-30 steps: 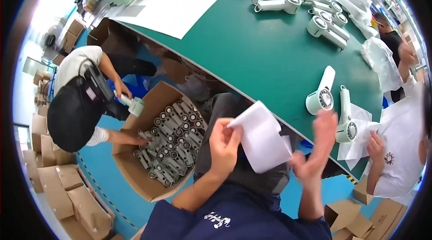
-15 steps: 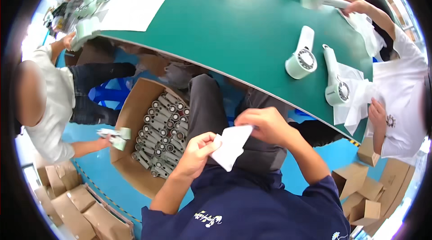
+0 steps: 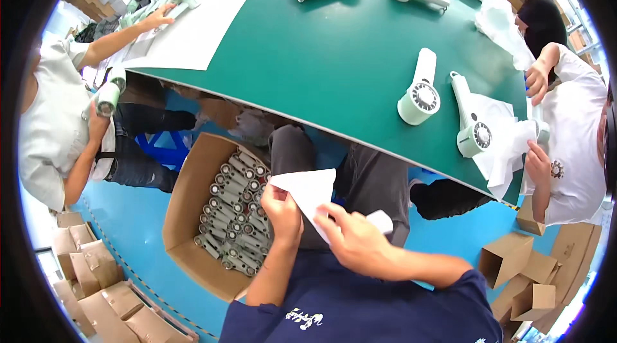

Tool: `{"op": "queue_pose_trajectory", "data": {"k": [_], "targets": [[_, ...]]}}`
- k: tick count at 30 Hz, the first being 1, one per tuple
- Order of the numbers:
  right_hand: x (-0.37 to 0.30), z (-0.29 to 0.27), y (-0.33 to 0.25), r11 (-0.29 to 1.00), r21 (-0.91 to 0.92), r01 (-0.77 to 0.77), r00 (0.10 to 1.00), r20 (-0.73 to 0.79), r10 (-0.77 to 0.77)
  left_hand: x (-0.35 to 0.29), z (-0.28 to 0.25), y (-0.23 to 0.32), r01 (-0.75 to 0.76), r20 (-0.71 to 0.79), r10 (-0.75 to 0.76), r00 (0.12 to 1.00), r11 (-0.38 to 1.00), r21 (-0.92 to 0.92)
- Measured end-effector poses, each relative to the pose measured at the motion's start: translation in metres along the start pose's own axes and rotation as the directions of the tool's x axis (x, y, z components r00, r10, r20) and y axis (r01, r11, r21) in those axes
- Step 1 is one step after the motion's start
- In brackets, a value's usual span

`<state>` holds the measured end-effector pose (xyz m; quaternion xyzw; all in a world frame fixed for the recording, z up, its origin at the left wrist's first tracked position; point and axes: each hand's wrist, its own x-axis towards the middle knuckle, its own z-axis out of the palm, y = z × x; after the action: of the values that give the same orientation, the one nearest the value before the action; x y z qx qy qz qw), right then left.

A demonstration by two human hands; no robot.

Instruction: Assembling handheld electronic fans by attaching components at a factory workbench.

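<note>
In my lap, my left hand (image 3: 283,217) pinches a thin white bag or sheet (image 3: 310,187), which hangs in a pointed shape between my hands. My right hand (image 3: 363,240) is closed at its lower edge, fingertips against it. From under the right hand sticks out a smooth white piece with a rounded end (image 3: 381,221); the rest of it is hidden. To the left of my knees stands an open cardboard box (image 3: 183,221), holding rows of pale handheld fans (image 3: 232,205).
A green table (image 3: 308,54) lies ahead, bearing a handheld fan (image 3: 419,104), another fan (image 3: 474,138) and several more at the back. Co-workers sit at left (image 3: 58,111) and right (image 3: 572,131). Cardboard boxes (image 3: 514,262) stand at right, more cartons (image 3: 96,291) at left.
My right hand has come down and left onto the white bag, which is now spread wider. The left co-worker has raised a fan from the box; the right co-worker's arm has drawn back.
</note>
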<state>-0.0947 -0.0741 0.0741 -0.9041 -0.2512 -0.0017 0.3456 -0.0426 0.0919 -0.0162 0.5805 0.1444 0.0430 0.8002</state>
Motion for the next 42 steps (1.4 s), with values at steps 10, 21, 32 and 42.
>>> {"op": "queue_pose_trajectory", "data": {"k": [10,21,32,42], "targets": [[-0.039,0.06,0.042,0.667,0.727,-0.162,0.862,-0.225,0.454,-0.016,0.019,0.057,0.26,0.398,-0.206,0.894,0.962,-0.086],[0.035,-0.09,0.064,0.993,-0.112,-0.035,0.803,0.588,0.095,-0.004,0.019,0.039,0.212,0.614,-0.567,0.55,0.805,0.554],[-0.015,0.044,0.018,0.676,0.722,-0.151,0.749,-0.362,0.554,-0.029,0.067,0.028,-0.094,0.107,0.092,0.99,0.996,0.006],[-0.015,-0.028,0.109,0.247,0.822,-0.513,0.854,0.516,0.058,-0.003,0.023,0.036,0.566,0.648,-0.406,0.644,0.823,-0.048]]}}
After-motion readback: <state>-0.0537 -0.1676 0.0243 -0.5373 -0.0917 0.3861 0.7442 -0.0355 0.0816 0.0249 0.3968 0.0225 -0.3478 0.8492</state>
